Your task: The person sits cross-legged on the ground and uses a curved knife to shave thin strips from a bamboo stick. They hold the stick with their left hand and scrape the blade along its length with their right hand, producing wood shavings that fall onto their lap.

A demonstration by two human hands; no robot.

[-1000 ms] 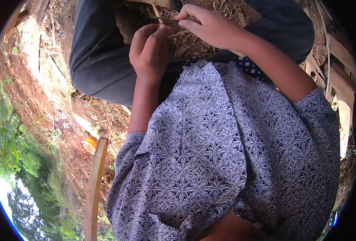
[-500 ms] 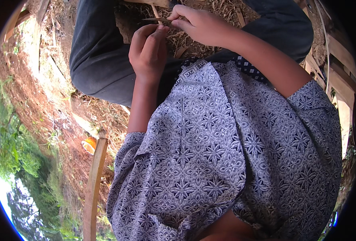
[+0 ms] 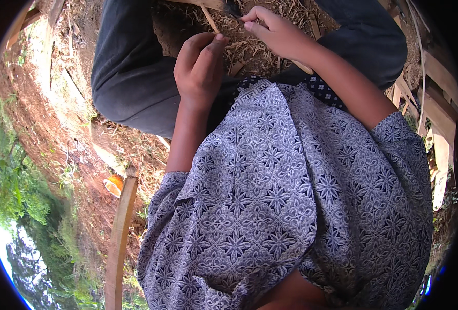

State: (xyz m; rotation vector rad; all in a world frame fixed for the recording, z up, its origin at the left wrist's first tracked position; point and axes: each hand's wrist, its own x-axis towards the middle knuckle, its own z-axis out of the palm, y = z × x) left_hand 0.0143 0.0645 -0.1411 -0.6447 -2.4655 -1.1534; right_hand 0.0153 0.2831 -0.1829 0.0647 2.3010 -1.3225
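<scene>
My left hand (image 3: 200, 67) is closed, pinching a thin, pale wooden stick (image 3: 209, 19) between thumb and forefinger. The stick rises from the fingertips toward the top of the view. To its right, my right hand (image 3: 276, 35) is closed on a knife, whose dark, narrow blade (image 3: 233, 10) points up and left, apart from the stick. Most of the knife's grip is hidden by the fingers. A pale piece of wood (image 3: 303, 67) pokes out below my right wrist; I cannot tell whether it belongs to the knife.
Wood shavings (image 3: 242, 51) cover the soil between my folded legs (image 3: 133, 98). A wooden board (image 3: 203, 4) lies at the top edge. Wooden planks (image 3: 441, 77) are stacked at the right. On the left, a wooden post (image 3: 120, 243) stands near an orange object (image 3: 113, 185).
The knife has come away from the stick, and its blade has swung from pointing left to pointing up and left. Both hands have shifted right, showing more of the stick.
</scene>
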